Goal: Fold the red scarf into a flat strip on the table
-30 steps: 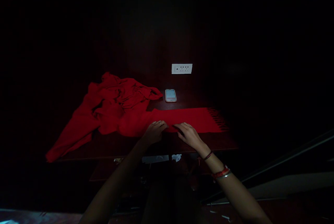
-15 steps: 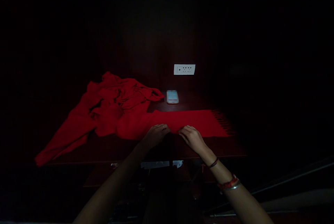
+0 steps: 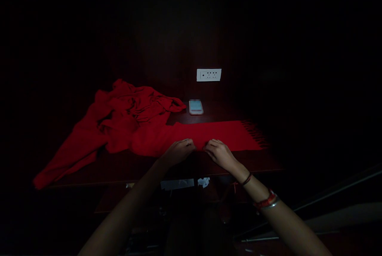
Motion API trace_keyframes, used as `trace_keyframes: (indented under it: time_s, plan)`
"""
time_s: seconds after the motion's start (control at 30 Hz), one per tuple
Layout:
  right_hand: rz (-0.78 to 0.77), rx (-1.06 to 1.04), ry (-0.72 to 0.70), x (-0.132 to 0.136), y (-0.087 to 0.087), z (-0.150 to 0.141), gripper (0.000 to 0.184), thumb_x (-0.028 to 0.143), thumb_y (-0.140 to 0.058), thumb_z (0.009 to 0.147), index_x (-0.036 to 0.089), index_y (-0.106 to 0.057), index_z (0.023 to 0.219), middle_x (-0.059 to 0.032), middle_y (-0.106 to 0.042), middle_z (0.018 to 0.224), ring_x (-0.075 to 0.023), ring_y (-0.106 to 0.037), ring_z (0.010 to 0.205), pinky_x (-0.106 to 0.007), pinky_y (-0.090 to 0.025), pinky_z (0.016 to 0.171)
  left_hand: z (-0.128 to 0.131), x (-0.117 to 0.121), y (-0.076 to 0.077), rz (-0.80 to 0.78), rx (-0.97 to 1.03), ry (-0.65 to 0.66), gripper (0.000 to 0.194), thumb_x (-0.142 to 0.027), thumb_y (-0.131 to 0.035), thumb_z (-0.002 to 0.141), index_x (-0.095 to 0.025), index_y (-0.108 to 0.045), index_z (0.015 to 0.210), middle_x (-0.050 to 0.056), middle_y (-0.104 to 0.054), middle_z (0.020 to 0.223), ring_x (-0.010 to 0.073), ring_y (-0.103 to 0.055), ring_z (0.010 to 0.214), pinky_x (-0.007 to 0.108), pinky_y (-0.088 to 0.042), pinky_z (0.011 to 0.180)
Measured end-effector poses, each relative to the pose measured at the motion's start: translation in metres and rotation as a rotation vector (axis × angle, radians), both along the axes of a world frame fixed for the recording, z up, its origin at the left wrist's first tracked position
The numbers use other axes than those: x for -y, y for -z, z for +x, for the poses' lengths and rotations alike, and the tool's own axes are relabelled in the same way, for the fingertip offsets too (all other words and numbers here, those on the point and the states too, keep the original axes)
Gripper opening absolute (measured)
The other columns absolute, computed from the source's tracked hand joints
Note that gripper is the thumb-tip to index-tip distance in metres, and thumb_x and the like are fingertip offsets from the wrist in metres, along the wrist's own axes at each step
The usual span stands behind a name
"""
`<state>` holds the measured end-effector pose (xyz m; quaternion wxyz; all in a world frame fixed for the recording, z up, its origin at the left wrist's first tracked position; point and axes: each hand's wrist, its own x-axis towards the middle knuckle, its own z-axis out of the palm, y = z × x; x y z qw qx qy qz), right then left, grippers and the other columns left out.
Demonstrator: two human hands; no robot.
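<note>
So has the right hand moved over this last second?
Yes, slightly: judged against the white wall socket, the right hand has shifted toward the right.

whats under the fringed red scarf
The red scarf lies on a dark table, which shows along its near and far edges. The surface directly beneath is covered by the cloth, so anything else there cannot be seen.

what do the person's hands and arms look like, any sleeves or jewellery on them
Both hands are gloveless, and no sleeves show on the forearms. The left hand wears a ring. Above the right hand sit a thin dark band, a red bracelet and a silvery bangle.
</note>
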<state>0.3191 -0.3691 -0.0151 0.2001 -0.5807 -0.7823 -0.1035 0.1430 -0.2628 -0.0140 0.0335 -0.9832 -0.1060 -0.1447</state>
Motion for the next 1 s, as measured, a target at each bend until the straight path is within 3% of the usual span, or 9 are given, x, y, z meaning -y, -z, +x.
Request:
trace_keyframes:
  time_s: [0.17,0.3,0.4,0.5,0.67,0.73,0.83,0.9,1.0]
  plan:
    - [-0.004,-0.126,-0.047,0.002,0.002,0.004,0.019,0.009,-0.043,0.079,0.016,-0.059,0.086,-0.0054,-0.057,0.083,-0.0147,-0.049,0.08,-0.026,-0.04,0.073,0.0,0.002,-0.001,-0.014,0.021,0.011,0.022,-0.019,-0.033,0.087,-0.018,-0.053,0.08,0.001,-0.05,0.079,0.0113,-0.046,0.072,0.021,-0.036,0.065]
    - [-0.016,-0.164,-0.039,0.001,0.003,0.005,0.023,0.004,-0.041,0.076,0.016,-0.06,0.085,-0.0055,-0.057,0.085,-0.015,-0.049,0.083,-0.027,-0.041,0.075,0.0,0.003,-0.002,-0.037,0.051,0.05,0.023,-0.029,-0.034,0.087,-0.018,-0.053,0.083,0.002,-0.051,0.082,0.0123,-0.048,0.076,0.022,-0.038,0.069]
    - [-0.032,-0.205,-0.053,0.002,0.004,0.004,0.026,0.002,-0.042,0.073,0.016,-0.06,0.085,-0.0054,-0.057,0.086,-0.0151,-0.049,0.085,-0.028,-0.041,0.079,0.001,0.003,-0.003,-0.047,0.071,0.003,0.027,-0.031,-0.03,0.087,-0.018,-0.054,0.085,0.003,-0.053,0.084,0.0133,-0.05,0.08,0.025,-0.04,0.074]
    - [-0.064,-0.253,-0.092,0.005,0.0,0.008,0.023,0.005,-0.044,0.072,0.016,-0.061,0.085,-0.0052,-0.058,0.087,-0.0151,-0.051,0.086,-0.029,-0.041,0.08,0.002,0.0,0.002,-0.061,0.123,-0.115,0.026,-0.03,-0.032,0.086,-0.019,-0.052,0.099,0.005,-0.054,0.101,0.0155,-0.049,0.094,0.029,-0.038,0.084]
    - [-0.059,-0.344,-0.034,0.0,-0.016,0.016,0.027,0.024,-0.037,0.084,0.017,-0.059,0.097,-0.0068,-0.059,0.096,-0.0142,-0.053,0.09,-0.029,-0.04,0.083,0.005,-0.008,0.015,-0.066,0.084,-0.259,0.044,-0.036,-0.035,0.084,-0.018,-0.037,0.123,0.009,-0.033,0.132,0.021,-0.029,0.121,0.037,-0.027,0.097]
    - [-0.069,-0.305,0.059,-0.01,-0.018,0.016,0.036,0.034,-0.033,0.086,0.016,-0.052,0.111,-0.01,-0.054,0.11,-0.0172,-0.047,0.103,-0.033,-0.036,0.09,0.007,-0.009,0.017,-0.063,0.05,-0.326,0.045,-0.034,-0.03,0.085,-0.016,-0.033,0.126,0.009,-0.03,0.134,0.0215,-0.025,0.123,0.039,-0.025,0.098]
    - [-0.219,-0.173,0.151,-0.026,-0.012,0.014,0.057,0.05,-0.033,0.082,0.016,-0.035,0.127,-0.0123,-0.034,0.131,-0.0252,-0.028,0.12,-0.046,-0.025,0.096,0.008,-0.01,0.017,-0.053,0.019,-0.438,0.045,-0.03,-0.027,0.085,-0.015,-0.031,0.128,0.009,-0.026,0.136,0.0218,-0.022,0.124,0.041,-0.022,0.099]
    - [-0.334,-0.078,0.139,-0.031,-0.005,0.016,0.061,0.056,-0.029,0.08,0.02,-0.028,0.13,-0.0097,-0.026,0.136,-0.0269,-0.019,0.124,-0.052,-0.017,0.097,0.008,-0.011,0.016,-0.053,-0.017,-0.484,0.047,-0.031,-0.028,0.084,-0.016,-0.03,0.128,0.008,-0.025,0.136,0.0229,-0.021,0.124,0.042,-0.02,0.099]
    - [-0.423,0.004,0.112,-0.027,0.002,0.029,0.059,0.058,-0.022,0.081,0.026,-0.025,0.131,-0.0046,-0.02,0.138,-0.0246,-0.014,0.126,-0.052,-0.009,0.099,0.006,-0.01,0.018,-0.064,-0.091,-0.481,0.048,-0.033,-0.029,0.083,-0.02,-0.029,0.129,0.007,-0.027,0.136,0.0234,-0.022,0.124,0.042,-0.02,0.099]
